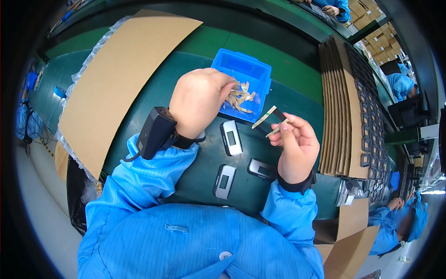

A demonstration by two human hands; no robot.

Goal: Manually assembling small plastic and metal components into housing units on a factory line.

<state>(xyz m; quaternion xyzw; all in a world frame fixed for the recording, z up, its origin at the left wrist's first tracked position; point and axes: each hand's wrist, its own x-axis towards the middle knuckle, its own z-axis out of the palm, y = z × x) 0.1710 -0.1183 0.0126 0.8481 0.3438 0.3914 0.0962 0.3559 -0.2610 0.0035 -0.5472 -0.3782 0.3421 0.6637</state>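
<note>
Black piece (279, 114), lined along two sides with tan strips (263, 118), was pinched between the thumb and fingers of the worker's right hand (299, 146), raised above the green desk (200, 181) just to the right of a blue bin (238, 63). The left hand (197, 100) reached over the bin's near left side, its fingers drawn together at a loose heap of tan pieces (241, 98); whether the fingertips gripped one could not be told. Three silver-and-black devices (231, 138), each with a small rectangular window, lay apart from one another on the desk between the forearms, nearer the worker's body than the bin. A black box-shaped unit (157, 132) was strapped to the left wrist, and a dark band (297, 186) circled the right, above the cuffs of a striped blue smock (172, 237). A broad cardboard sheet (134, 69) leaned across the left side of the desk, with clear plastic wrap along its outer edge. Layered cardboard (333, 107) stood at the right, beside rows of black frames (365, 121). Beyond an open carton (355, 235) at lower right, a co-worker in blue (385, 228) sat with hands close together.
</note>
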